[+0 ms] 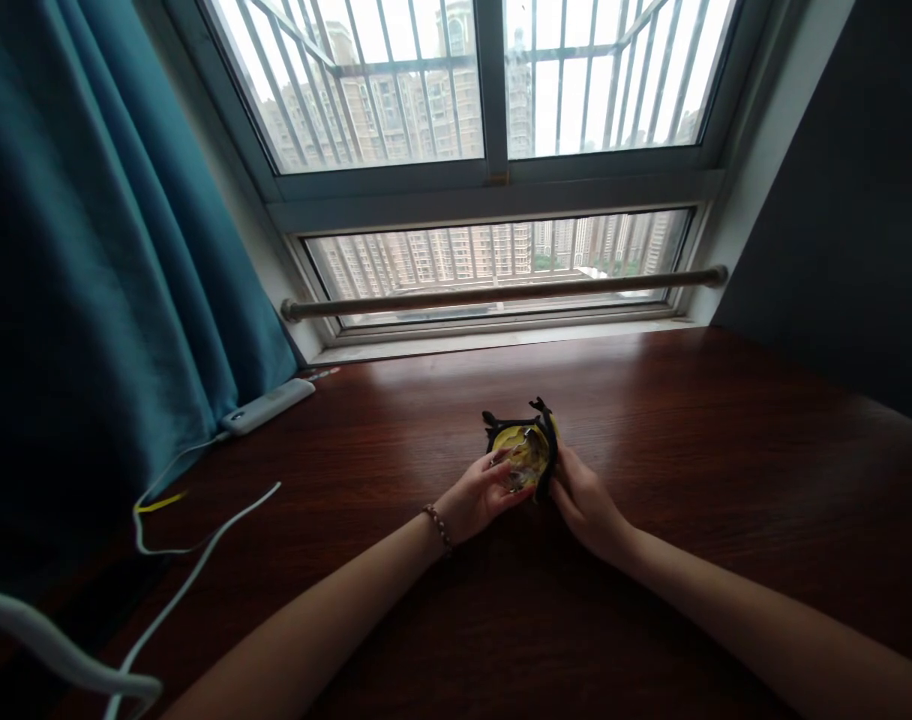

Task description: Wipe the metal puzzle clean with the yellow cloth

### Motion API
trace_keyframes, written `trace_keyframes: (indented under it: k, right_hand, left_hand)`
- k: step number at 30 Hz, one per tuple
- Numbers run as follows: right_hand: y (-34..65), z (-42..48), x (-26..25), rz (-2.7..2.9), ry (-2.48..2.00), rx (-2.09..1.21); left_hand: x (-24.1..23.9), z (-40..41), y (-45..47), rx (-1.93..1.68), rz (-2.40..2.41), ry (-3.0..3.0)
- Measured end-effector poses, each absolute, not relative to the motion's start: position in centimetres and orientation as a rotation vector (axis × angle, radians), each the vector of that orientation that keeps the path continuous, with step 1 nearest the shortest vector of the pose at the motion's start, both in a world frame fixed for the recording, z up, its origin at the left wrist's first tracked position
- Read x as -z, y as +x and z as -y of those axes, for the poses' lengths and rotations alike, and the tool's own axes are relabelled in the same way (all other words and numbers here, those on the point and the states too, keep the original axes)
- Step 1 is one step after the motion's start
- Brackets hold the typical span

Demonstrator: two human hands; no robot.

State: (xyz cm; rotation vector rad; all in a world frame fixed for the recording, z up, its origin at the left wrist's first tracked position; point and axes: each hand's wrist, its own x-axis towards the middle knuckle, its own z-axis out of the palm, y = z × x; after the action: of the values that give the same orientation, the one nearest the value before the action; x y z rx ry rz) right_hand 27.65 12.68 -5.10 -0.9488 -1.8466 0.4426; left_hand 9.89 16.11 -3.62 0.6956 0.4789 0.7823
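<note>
A small black-and-yellow object [526,447], with a black frame around a yellow, shiny middle, is held just above the dark wooden table [696,440] near its centre. My left hand [477,493] grips its left side with curled fingers; a bead bracelet is on that wrist. My right hand [585,497] holds its right side, fingers wrapped behind the black frame. What the object is stays too small to tell.
A white power strip [267,405] lies at the table's far left with white cables [201,545] trailing toward the near left corner. A teal curtain [103,260] hangs at the left. A barred window [493,150] with a wooden rail [501,290] stands behind the table.
</note>
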Motion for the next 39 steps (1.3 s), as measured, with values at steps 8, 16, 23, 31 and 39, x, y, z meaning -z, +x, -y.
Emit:
trace_keyframes:
  k: [8,16,23,31,39]
  right_hand:
    - [28.1,-12.0,4.7,1.961,-0.884,-0.200]
    - [28.0,-11.7,3.9,1.787,-0.794,-0.557]
    - [27.5,-12.0,4.4,1.603,-0.824,-0.819]
    - [27.6,-11.3,4.6,1.859,-0.825,-0.467]
    - [27.9,-12.4,4.4,1.859,-0.865,-0.409]
  left_hand:
    - [4.0,-15.3,10.2,-0.759,-0.570,0.972]
    - [4.0,-14.5,9.8,-0.620,-0.616,1.188]
    - [3.7,-14.9,10.0,-0.674,-0.548,1.028]
    - [4.2,-16.0,9.8,-0.741,-0.525,0.860]
    - [4.8,-15.7,10.3,-0.722,-0.558,1.041]
